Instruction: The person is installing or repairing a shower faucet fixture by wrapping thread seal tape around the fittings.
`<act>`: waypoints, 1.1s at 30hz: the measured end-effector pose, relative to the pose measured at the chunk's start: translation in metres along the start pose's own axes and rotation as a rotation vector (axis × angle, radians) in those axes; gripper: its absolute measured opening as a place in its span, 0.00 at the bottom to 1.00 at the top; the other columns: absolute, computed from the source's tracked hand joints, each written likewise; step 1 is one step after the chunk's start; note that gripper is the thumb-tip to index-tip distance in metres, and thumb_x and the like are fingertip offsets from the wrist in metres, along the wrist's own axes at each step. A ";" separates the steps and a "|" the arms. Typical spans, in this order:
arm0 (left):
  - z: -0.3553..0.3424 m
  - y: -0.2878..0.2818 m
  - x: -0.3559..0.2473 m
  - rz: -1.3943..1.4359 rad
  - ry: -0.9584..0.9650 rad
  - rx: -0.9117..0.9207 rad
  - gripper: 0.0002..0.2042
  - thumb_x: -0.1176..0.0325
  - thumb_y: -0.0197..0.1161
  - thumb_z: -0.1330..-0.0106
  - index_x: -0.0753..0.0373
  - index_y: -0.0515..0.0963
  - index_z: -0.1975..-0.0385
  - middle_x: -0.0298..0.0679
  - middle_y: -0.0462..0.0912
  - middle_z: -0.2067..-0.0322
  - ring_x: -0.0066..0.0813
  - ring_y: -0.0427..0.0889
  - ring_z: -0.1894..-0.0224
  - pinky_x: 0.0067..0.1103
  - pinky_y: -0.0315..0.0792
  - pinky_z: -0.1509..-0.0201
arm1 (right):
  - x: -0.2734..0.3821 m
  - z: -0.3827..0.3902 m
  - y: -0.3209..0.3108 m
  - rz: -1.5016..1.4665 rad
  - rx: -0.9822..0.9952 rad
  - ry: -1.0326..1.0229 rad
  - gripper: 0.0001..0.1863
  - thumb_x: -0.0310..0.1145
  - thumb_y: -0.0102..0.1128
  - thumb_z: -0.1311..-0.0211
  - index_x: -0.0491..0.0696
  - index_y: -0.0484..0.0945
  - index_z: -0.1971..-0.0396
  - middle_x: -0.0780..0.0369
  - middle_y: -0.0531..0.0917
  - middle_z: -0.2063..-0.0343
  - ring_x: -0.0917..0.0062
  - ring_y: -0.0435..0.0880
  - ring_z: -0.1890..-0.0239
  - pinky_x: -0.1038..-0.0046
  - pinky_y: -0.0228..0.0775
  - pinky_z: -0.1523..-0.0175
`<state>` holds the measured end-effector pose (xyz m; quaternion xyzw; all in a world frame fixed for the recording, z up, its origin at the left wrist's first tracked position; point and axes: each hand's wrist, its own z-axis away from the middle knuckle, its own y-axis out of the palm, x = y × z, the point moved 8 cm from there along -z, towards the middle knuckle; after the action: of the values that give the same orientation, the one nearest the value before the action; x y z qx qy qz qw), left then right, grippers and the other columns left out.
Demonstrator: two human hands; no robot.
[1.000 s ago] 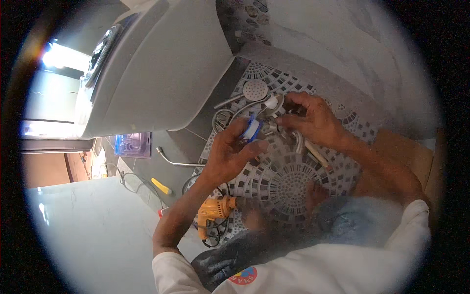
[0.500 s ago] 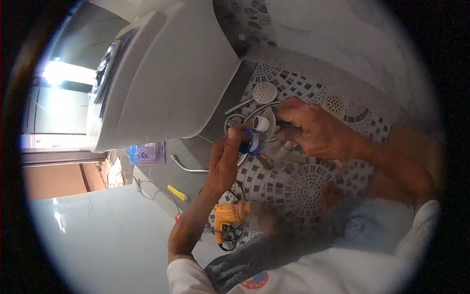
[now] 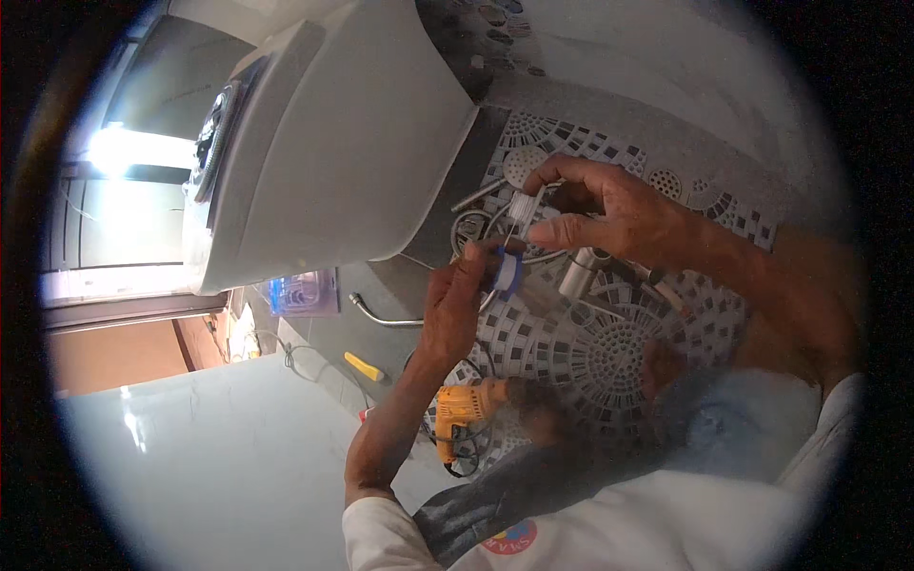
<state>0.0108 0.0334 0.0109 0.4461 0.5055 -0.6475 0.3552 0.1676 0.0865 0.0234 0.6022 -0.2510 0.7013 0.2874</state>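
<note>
Tape's coming off the roll now: my left hand (image 3: 457, 305) pinches the blue tape roll (image 3: 507, 274) and has dropped lower than a second ago, so a white strip (image 3: 522, 217) stretches up to the threaded fitting my right hand (image 3: 609, 217) grips closed, over the mosaic floor (image 3: 609, 352). Looks like wrapping's underway.

floor (image 3: 609, 352): mosaic of small dark and light tiles set in round patterns, meeting plain pale tile to the left
drill (image 3: 462, 409): yellow-orange, lying on the mosaic with its dark cord beside it
screwdriver (image 3: 364, 366): yellow handle, near the drill
hose (image 3: 381, 317): bent metal, on the grey strip
shower head (image 3: 525, 167): round, on the mosaic
washing machine (image 3: 324, 143): grey-white, standing by the mosaic edge
</note>
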 end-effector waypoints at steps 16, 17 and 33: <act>-0.001 0.002 0.037 0.296 -0.137 0.099 0.13 0.69 0.62 0.41 0.71 0.82 0.61 0.41 0.76 0.47 0.26 0.78 0.52 0.24 0.71 0.49 | -0.001 -0.011 0.005 0.149 -0.016 -0.002 0.28 0.50 0.61 0.42 0.41 0.72 0.53 0.61 0.80 0.71 0.78 0.76 0.68 0.74 0.68 0.62; -0.002 0.000 0.035 0.306 -0.112 0.081 0.12 0.70 0.62 0.42 0.71 0.82 0.61 0.41 0.75 0.47 0.27 0.78 0.52 0.24 0.71 0.49 | 0.000 -0.009 0.004 0.183 -0.015 -0.010 0.28 0.49 0.62 0.43 0.41 0.72 0.53 0.61 0.80 0.71 0.79 0.76 0.68 0.74 0.68 0.62; -0.017 -0.017 -0.006 0.186 -0.027 -0.216 0.12 0.63 0.60 0.35 0.65 0.82 0.62 0.44 0.81 0.57 0.28 0.77 0.56 0.29 0.68 0.49 | -0.006 -0.001 0.042 0.375 0.093 0.012 0.30 0.48 0.65 0.46 0.34 0.75 0.56 0.50 0.83 0.65 0.68 0.83 0.63 0.69 0.77 0.56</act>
<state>0.0012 0.0539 0.0204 0.4414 0.5239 -0.5594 0.4666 0.1378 0.0564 0.0172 0.5535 -0.3244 0.7568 0.1252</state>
